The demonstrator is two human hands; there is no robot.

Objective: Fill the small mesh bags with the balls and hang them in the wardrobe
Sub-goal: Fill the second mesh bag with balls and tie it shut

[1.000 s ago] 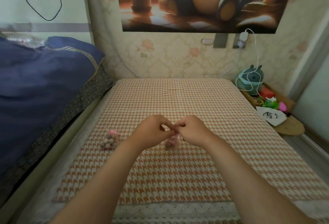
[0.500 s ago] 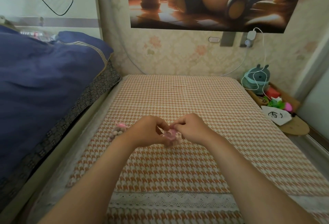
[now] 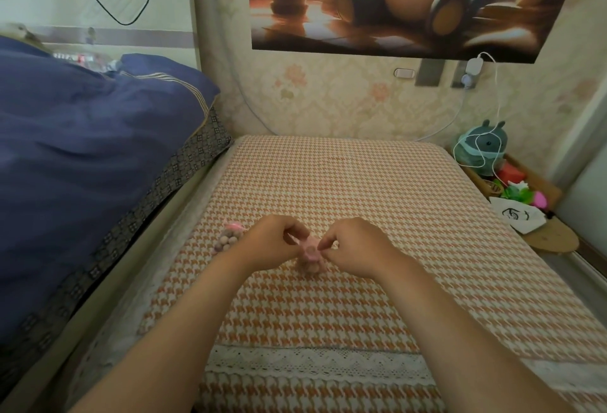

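A small pink mesh bag filled with pale balls rests on the houndstooth bedcover, between my two hands. My left hand pinches the pink drawstring on the bag's left side. My right hand pinches the top of the bag on its right side. A second filled mesh bag with a pink tie lies on the cover just left of my left hand, touched by neither hand. No wardrobe is in view.
A dark blue quilt is piled along the left. At the right stands a low bedside table with a plush toy, small items and a white charging cable. A poster hangs on the wallpapered wall behind.
The bag has come down from hanging under my fingers to resting on the cover. My hands have drawn slightly apart at its top. The camera view has shifted.
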